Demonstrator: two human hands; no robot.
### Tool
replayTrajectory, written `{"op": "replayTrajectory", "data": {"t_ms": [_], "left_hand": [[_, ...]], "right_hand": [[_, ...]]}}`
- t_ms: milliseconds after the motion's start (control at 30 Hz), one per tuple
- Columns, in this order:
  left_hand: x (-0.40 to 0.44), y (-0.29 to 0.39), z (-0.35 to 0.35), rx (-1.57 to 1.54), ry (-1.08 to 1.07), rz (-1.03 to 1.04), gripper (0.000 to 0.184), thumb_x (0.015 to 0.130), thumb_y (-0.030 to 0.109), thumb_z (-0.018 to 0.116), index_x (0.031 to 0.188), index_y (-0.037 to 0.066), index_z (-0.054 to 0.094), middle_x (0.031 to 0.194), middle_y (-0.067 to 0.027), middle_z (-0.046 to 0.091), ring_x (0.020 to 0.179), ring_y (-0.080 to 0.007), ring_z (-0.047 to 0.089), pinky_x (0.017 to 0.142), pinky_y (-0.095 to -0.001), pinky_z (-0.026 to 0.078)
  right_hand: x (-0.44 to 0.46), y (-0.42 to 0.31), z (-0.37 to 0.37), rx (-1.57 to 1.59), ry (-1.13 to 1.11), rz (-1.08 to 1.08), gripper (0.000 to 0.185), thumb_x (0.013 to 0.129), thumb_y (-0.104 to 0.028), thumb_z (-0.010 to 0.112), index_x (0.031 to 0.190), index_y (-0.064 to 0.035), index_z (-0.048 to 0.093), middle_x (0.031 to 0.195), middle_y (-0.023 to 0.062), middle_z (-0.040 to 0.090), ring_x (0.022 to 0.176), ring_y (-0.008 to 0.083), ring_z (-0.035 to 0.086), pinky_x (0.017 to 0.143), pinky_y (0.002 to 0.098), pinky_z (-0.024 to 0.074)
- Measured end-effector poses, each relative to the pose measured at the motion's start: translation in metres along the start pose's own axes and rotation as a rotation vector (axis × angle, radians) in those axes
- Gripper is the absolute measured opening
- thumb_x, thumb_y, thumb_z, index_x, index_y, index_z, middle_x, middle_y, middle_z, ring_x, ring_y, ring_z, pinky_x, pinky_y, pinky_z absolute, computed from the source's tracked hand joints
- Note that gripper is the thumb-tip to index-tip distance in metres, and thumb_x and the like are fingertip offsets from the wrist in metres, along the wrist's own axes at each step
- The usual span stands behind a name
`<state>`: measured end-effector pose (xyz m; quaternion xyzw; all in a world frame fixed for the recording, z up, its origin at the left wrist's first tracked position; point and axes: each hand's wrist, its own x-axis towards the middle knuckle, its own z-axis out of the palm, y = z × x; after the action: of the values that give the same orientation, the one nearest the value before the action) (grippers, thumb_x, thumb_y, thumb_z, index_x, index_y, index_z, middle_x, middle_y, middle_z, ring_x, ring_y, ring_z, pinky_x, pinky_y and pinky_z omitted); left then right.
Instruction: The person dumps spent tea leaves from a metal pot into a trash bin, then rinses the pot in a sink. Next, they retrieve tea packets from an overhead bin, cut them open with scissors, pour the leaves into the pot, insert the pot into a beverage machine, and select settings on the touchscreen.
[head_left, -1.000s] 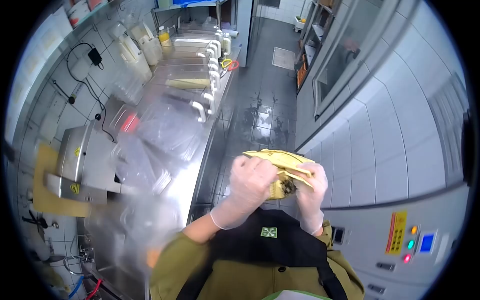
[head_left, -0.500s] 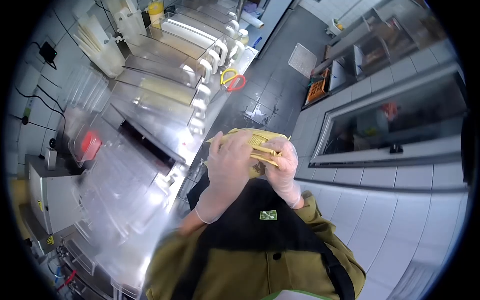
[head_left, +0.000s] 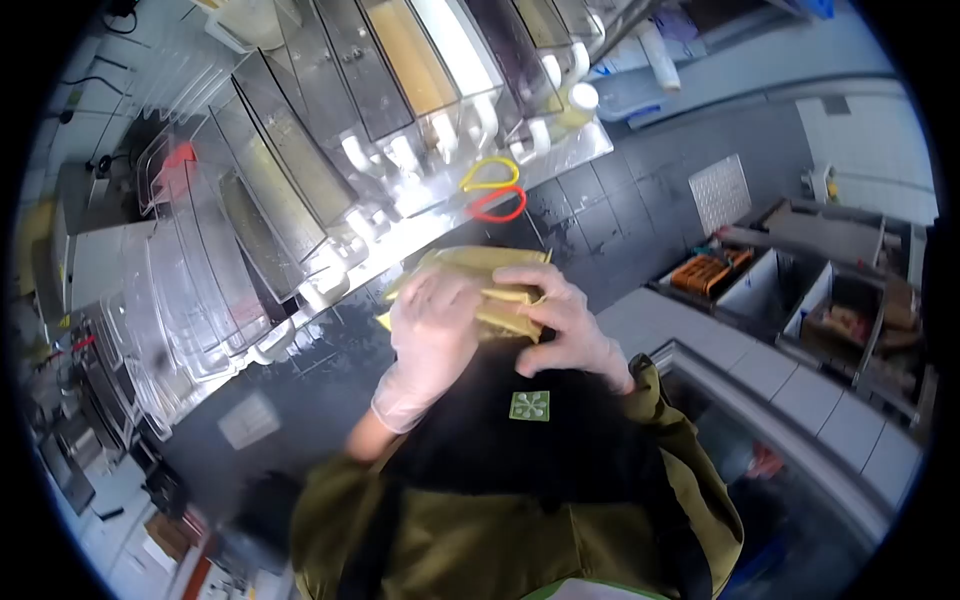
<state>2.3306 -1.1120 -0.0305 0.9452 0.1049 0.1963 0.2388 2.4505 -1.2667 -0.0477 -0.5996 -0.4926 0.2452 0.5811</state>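
Note:
A folded yellow packet (head_left: pixel 495 260), with a layered edge facing me, is held in front of my dark apron. My left hand (head_left: pixel 435 320), in a clear glove, wraps over the packet's left part and hides much of it. At the packet's right end, my right hand (head_left: pixel 568 325), gloved the same way, grips the edge with its fingers while the thumb sits lower. What is inside the packet cannot be seen. Beyond it, scissors with one yellow and one red handle loop (head_left: pixel 495 190) lie at the counter's edge.
Clear lidded bins (head_left: pixel 285 160) with white handles line the metal counter (head_left: pixel 425 215) on the left and ahead. A white-capped bottle (head_left: pixel 580 100) stands at its far end. To the right are open compartments (head_left: pixel 765 285), one holding an orange basket (head_left: pixel 710 270). Dark floor tiles (head_left: pixel 610 190) look wet in places.
My view has turned, so the counter and bins now run across the upper left and the compartments appear nearer. The packet stays in both hands; my right thumb has moved lower, away from the packet's edge.

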Motion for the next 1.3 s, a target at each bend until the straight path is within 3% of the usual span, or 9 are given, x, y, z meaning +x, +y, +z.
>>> {"op": "replayTrajectory", "data": {"t_ms": [100,233,333,533,733,833,1000,1167,1300], "left_hand": [[0.008,0.007,0.016,0.01,0.031,-0.101,0.024,0.057,-0.002,0.063,0.077,0.011,0.064,0.082,-0.0042,0.061,0.081,-0.0258,0.061,0.076,-0.0376,0.049],[0.009,0.001,0.018,0.062,0.092,-0.371,0.023,0.057,-0.004,0.065,0.076,0.01,0.064,0.082,-0.0057,0.064,0.08,-0.029,0.062,0.073,-0.0379,0.05],[0.003,-0.007,0.013,0.042,0.097,-0.527,0.019,0.06,-0.002,0.066,0.075,0.009,0.065,0.081,-0.0071,0.065,0.08,-0.0291,0.063,0.073,-0.0379,0.051],[0.001,-0.005,0.001,0.067,0.087,-0.547,0.019,0.062,-0.003,0.065,0.077,0.009,0.066,0.083,-0.0063,0.066,0.082,-0.0282,0.064,0.073,-0.0366,0.051],[0.007,-0.013,0.002,0.051,0.081,-0.524,0.018,0.064,-0.004,0.063,0.076,0.008,0.064,0.079,-0.0058,0.065,0.076,-0.0277,0.063,0.07,-0.0361,0.05],[0.014,-0.015,0.001,0.048,0.075,-0.504,0.019,0.064,-0.009,0.061,0.077,0.004,0.064,0.077,-0.0096,0.064,0.072,-0.0279,0.063,0.066,-0.0331,0.049],[0.014,-0.032,0.007,0.085,0.054,-0.484,0.017,0.064,-0.006,0.064,0.077,0.005,0.064,0.079,-0.0085,0.065,0.075,-0.0273,0.064,0.068,-0.0325,0.05],[0.024,-0.049,0.042,0.193,-0.016,-0.312,0.014,0.064,0.0,0.064,0.074,0.009,0.063,0.078,-0.0054,0.063,0.073,-0.0269,0.062,0.067,-0.0361,0.05],[0.038,-0.067,0.082,0.233,-0.071,-0.144,0.013,0.064,0.0,0.06,0.073,0.01,0.059,0.075,-0.0051,0.057,0.07,-0.0279,0.058,0.063,-0.0397,0.047]], "right_hand": [[0.003,0.029,-0.036,0.425,-0.072,0.117,0.044,0.087,-0.042,0.064,0.1,0.0002,0.068,0.124,0.0194,0.054,0.12,0.031,0.049,0.098,0.0457,0.0398],[0.029,0.066,-0.07,0.414,0.374,0.522,0.026,0.091,-0.02,0.056,0.097,0.0027,0.067,0.107,0.0101,0.062,0.103,0.0205,0.057,0.09,0.0332,0.0446],[0.044,0.151,-0.048,-0.498,-0.024,0.187,0.018,0.08,-0.001,0.057,0.097,0.0,0.062,0.099,0.0072,0.062,0.095,0.023,0.06,0.081,0.0324,0.0492],[0.059,0.24,-0.026,-1.108,-0.462,-0.059,0.016,0.077,-0.005,0.055,0.093,-0.0061,0.055,0.093,0.0082,0.055,0.08,0.0262,0.061,0.075,0.037,0.0513],[0.057,0.235,-0.022,-1.05,-0.588,0.1,0.021,0.081,-0.004,0.052,0.102,-0.0048,0.055,0.096,0.0109,0.058,0.088,0.0278,0.063,0.074,0.0392,0.0527],[0.055,0.228,-0.028,-0.843,-0.381,0.181,0.026,0.079,-0.005,0.054,0.105,-0.0031,0.055,0.102,0.015,0.059,0.089,0.0325,0.063,0.075,0.0419,0.0523],[0.022,0.162,-0.078,-0.596,-0.373,0.714,0.034,0.083,-0.018,0.059,0.117,-0.0162,0.058,0.112,0.0143,0.061,0.1,0.0351,0.06,0.083,0.0431,0.0486],[-0.05,0.127,-0.12,-0.219,-0.202,1.106,0.056,0.07,-0.027,0.08,0.115,-0.0078,0.053,0.096,0.0109,0.062,0.09,0.0213,0.061,0.078,0.0338,0.0474],[-0.079,0.096,-0.129,0.209,-0.047,1.033,0.068,0.064,-0.018,0.085,0.12,-0.0052,0.05,0.105,0.0021,0.055,0.1,0.0129,0.05,0.087,0.0278,0.0406]]}}
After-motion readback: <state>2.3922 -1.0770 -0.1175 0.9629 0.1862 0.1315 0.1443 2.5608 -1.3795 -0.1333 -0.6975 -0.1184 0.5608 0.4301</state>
